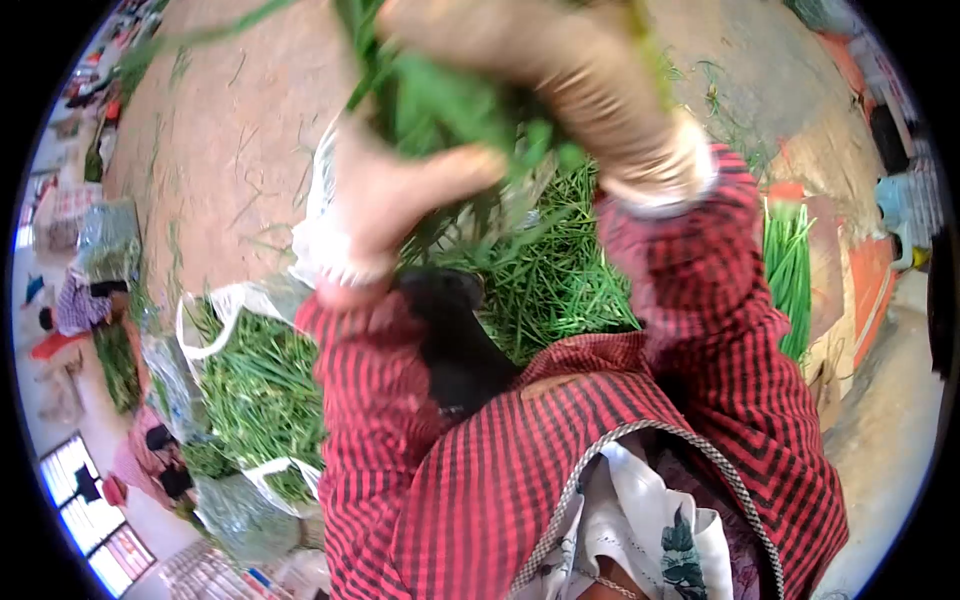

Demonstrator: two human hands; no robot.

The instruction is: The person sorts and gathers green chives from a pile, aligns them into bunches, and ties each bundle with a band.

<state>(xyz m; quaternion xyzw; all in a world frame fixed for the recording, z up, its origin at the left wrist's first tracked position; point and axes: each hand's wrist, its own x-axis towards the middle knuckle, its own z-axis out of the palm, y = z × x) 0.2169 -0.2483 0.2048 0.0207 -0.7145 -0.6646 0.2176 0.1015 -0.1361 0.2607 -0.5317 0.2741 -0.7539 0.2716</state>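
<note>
Both my hands are raised at the top of the view, blurred by motion, with long green stalks (450,100) between them. My left hand (400,190) has its thumb stretched against the stalks, its other fingers hidden or smeared. My right hand (560,60), in a tan glove, is wrapped round the bunch from the other side. Below the hands a heap of loose green stalks (570,280) lies in front of my lap. A white bag (260,390) full of short green cuttings stands to the left.
A neat bundle of green stalks (788,275) lies at the right, beside an orange-edged board (872,290). Two other people sit among plastic bags at the far left. Scattered stalks lie on the brown floor (215,130). A blue object (895,205) stands at the right edge.
</note>
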